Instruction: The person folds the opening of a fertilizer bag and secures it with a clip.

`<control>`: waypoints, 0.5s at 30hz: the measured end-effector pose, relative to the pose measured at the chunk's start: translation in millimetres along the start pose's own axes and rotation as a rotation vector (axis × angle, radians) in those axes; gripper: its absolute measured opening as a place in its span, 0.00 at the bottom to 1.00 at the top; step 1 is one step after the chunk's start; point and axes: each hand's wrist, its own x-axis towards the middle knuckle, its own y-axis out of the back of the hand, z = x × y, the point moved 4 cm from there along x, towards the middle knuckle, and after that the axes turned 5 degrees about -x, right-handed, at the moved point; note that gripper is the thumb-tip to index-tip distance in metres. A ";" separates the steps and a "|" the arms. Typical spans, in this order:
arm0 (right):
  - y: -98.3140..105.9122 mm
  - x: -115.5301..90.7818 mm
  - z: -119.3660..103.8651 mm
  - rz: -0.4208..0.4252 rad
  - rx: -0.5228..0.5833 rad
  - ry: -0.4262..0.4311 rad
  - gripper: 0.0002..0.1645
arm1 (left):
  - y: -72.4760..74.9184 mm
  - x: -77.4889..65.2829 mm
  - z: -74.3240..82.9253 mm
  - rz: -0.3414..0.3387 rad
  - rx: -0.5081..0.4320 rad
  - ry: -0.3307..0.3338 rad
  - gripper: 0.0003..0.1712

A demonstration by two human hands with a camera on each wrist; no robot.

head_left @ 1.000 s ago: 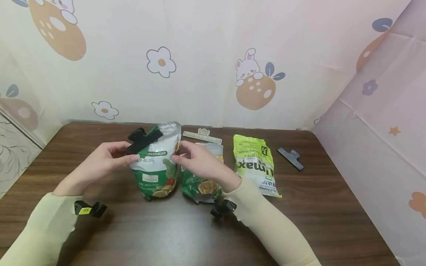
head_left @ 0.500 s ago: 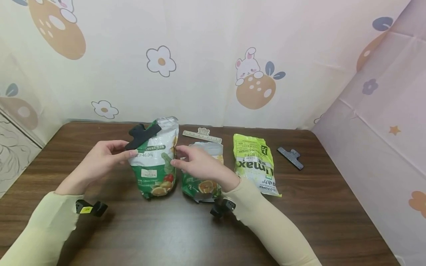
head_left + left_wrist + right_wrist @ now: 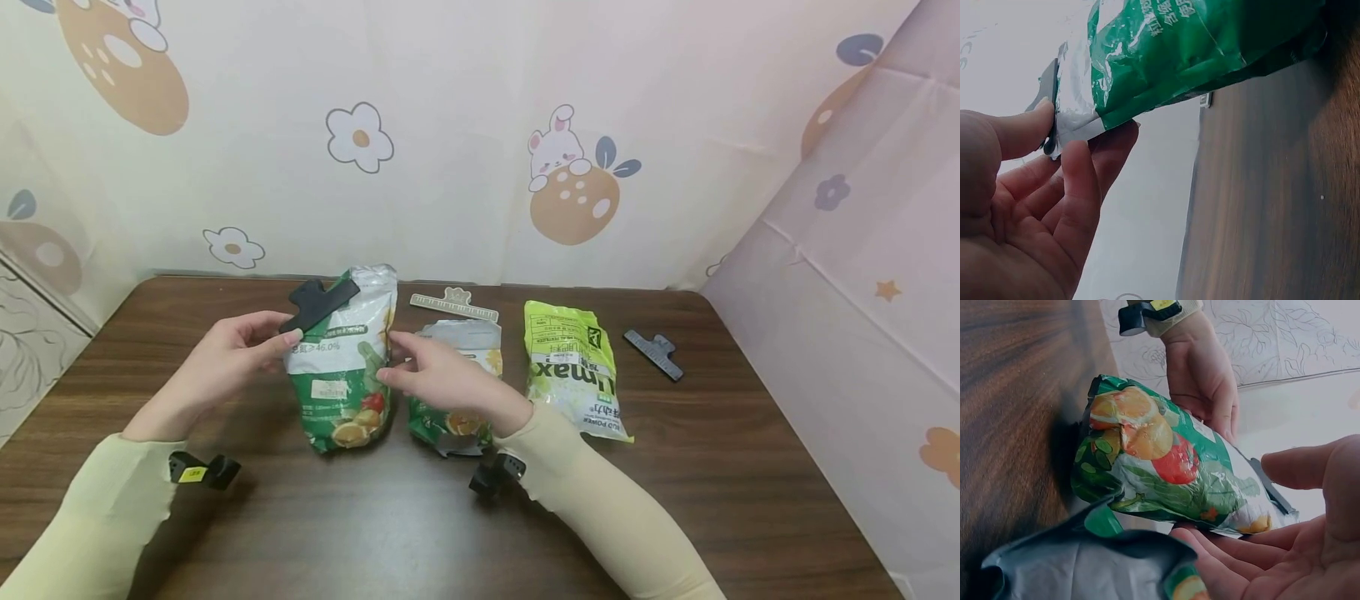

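A plump green and white fertilizer bag (image 3: 333,367) with vegetable pictures stands at the left of the table, tilted slightly. A black bag clip (image 3: 324,305) lies slantwise across its top left corner. My left hand (image 3: 225,358) pinches that corner at the clip's lower end; in the left wrist view its thumb is on the clip (image 3: 1049,87) and its fingers are behind the bag. My right hand (image 3: 450,375) touches the bag's right side with nearly straight fingers, and its thumb (image 3: 1297,469) stands off the bag in the right wrist view.
Behind my right hand stands a second, open green bag (image 3: 438,427), its top edge gaping in the right wrist view. A pale ruler-like clip (image 3: 454,304) lies behind it. Rightward are a yellow-green bag (image 3: 572,367) and a dark grey clip (image 3: 654,355). A patterned curtain (image 3: 450,200) hangs behind the table.
The clipped bag has shifted a little to the left and stands more upright. Both hands have moved slightly with it, and my right fingers have slid lower along its side.
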 end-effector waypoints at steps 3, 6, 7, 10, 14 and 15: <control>-1.9 -0.4 -0.9 -0.004 0.039 -0.006 0.41 | 0.2 0.3 -0.3 -0.004 -0.015 0.005 0.31; -4.3 -0.2 -1.5 -0.011 0.070 -0.013 0.42 | 0.5 0.5 -1.2 -0.011 -0.009 0.026 0.32; -5.3 -0.4 -1.8 -0.015 0.079 -0.019 0.42 | 0.6 0.5 -1.6 -0.013 -0.004 0.039 0.33; -8.6 -0.3 -1.5 -0.022 0.085 -0.039 0.42 | 0.7 0.4 -3.6 -0.028 0.009 0.068 0.34; -14.8 0.2 1.3 -0.031 0.112 -0.085 0.42 | 1.1 0.8 -7.6 -0.037 0.010 0.107 0.35; -16.5 0.8 2.4 -0.033 0.126 -0.094 0.42 | 1.3 1.2 -8.9 -0.037 0.008 0.118 0.35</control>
